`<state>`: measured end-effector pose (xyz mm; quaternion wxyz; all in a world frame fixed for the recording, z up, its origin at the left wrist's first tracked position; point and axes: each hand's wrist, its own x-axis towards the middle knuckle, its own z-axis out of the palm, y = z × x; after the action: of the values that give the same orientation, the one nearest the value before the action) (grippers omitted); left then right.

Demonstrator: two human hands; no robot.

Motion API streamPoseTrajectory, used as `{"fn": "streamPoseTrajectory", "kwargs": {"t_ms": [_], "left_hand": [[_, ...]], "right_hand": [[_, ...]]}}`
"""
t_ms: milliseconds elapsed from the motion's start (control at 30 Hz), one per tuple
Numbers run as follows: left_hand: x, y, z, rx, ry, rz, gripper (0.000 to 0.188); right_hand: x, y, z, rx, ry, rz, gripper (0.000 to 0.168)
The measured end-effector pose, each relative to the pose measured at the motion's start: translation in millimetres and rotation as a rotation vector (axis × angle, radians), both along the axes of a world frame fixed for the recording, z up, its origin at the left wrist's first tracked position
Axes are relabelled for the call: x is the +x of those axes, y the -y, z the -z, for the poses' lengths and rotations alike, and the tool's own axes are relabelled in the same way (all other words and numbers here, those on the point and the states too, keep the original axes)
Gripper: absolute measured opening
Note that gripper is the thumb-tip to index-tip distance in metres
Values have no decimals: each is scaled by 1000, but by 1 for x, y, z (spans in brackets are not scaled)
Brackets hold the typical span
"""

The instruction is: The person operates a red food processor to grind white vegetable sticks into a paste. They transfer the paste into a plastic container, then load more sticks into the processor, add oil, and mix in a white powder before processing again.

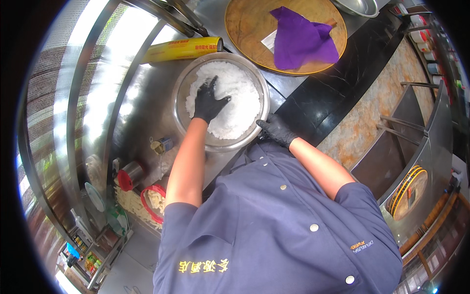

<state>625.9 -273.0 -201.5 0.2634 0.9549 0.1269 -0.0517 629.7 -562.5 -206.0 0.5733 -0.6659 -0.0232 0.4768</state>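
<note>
A wide steel bowl (pixel 267 110) stands at the counter edge before me, with a loose white grainy mass (pixel 238 84) in it. Inside it, my left hand (pixel 211 103), in a black glove, presses on the white mass with fingers spread; some fingertips are partly sunk in. My right hand (pixel 277 130), also black-gloved, holds the bowl's rim on the near right side, thumb on top. Its other fingers are mostly hidden behind the rim.
Behind the bowl lie a yellow roll of cling film (pixel 181 49) and a round wooden board (pixel 246 29) bearing a purple cloth (pixel 304 40). An opened can (pixel 161 146), a red-lidded canister (pixel 130 176) and a red-rimmed container (pixel 145 205) stand left. A metal basin (pixel 358 5) is at the back right.
</note>
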Motion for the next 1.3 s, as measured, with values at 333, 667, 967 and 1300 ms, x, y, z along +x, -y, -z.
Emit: {"fn": "streamPoseTrajectory", "kwargs": {"t_ms": [333, 667, 967, 1300], "left_hand": [[-22, 58, -17, 206, -316, 160, 83], [-21, 29, -9, -1398, -29, -558, 34], [-29, 21, 20, -1931, 144, -608, 31], [-85, 5, -56, -2386, 650, -406, 37]], "right_hand": [[-6, -2, 4, -20, 73, 39, 27], [6, 10, -6, 81, -221, 80, 32], [7, 84, -24, 66, -318, 384, 28], [5, 24, -85, 55, -163, 50, 31]]}}
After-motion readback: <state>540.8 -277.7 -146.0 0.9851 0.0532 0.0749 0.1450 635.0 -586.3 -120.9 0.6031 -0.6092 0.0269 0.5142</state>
